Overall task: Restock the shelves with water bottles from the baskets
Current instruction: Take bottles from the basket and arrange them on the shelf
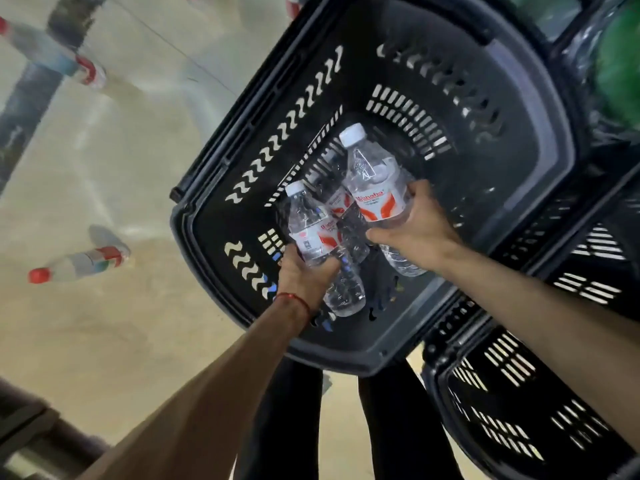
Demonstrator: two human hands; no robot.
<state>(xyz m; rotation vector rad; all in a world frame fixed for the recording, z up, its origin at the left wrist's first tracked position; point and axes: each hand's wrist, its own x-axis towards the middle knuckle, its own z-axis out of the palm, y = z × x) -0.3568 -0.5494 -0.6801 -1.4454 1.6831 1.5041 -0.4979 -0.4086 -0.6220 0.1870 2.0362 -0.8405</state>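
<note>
A black plastic basket (519,140) fills the middle of the view. Inside it, my left hand (304,275) grips a clear water bottle (308,223) with a white cap and a red-and-white label. My right hand (415,223) holds a second, similar bottle (374,181) higher up, cap pointing away from me. A third bottle (346,220) lies between the two, partly hidden by them. A red string is tied around my left wrist.
Another black basket (540,410) sits at the lower right, beside the first. Red-capped bottles (79,261) lie on the beige floor at the left, one more (52,53) at the upper left. Something green (620,64) shows at the top right.
</note>
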